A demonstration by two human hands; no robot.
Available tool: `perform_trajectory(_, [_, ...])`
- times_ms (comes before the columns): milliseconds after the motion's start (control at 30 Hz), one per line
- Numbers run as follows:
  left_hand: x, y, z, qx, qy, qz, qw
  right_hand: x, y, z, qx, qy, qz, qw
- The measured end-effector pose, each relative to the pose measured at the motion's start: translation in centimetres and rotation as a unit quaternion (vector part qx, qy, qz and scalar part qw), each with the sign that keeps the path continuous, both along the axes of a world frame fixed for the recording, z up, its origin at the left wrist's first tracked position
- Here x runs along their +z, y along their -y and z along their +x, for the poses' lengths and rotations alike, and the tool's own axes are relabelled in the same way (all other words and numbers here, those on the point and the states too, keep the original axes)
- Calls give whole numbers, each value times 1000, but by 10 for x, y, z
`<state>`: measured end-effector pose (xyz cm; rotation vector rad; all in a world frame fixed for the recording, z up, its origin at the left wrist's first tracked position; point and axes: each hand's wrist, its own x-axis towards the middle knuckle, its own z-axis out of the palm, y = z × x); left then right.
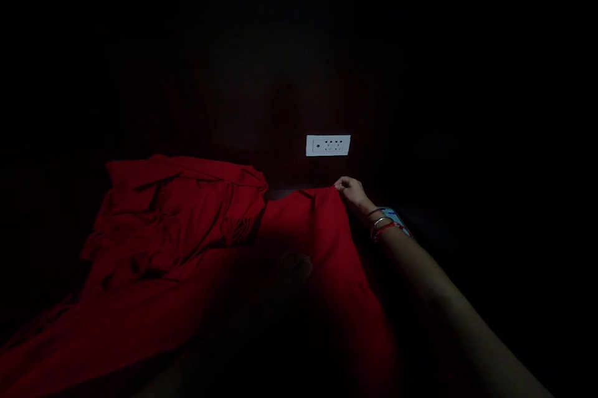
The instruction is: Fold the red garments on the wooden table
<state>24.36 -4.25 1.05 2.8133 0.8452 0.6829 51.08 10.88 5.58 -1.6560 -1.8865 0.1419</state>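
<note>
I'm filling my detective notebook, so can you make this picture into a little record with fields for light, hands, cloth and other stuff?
light: very dim, edges nearly black
right hand: pinching a corner of the red fringed fabric cloth
left hand: in shadow over the cloth; grip unclear
cloth: heaped at left, flatter near the right hand
right wrist wears: thin silvery bangle, red bracelet
behind the cloth: white rectangular socket plate
beyond the wrist: flat lit screen, partly hidden

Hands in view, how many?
2: right hand pinching the far right corner of the red cloth; left hand, very dim, nearer the camera. Darkness could hide more.
</note>
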Motion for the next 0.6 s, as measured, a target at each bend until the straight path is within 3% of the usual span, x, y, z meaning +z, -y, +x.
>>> perform_trajectory(100, [-1, 1, 0, -6, 0, -2, 1000, -16, -3, 0, -5, 73, -63, 995])
perform_trajectory(233, [-5, 2, 3, -18, 3, -3, 1000, -31, 0, -6, 26, 87, -93, 991])
perform_trajectory(400, [-13, 1, 3, -29, 10, -3, 1000, -23, 1, -11, 48, 119, -90, 988])
perform_trajectory(533, [-15, -2, 3, -39, 3, 4, 999, -17, -10, -21, 17, 159, -91, 983])
perform_trajectory(600, [-16, -3, 3, -39, -2, 10, 999, -16, -18, -28, 57, 173, -85, 980])
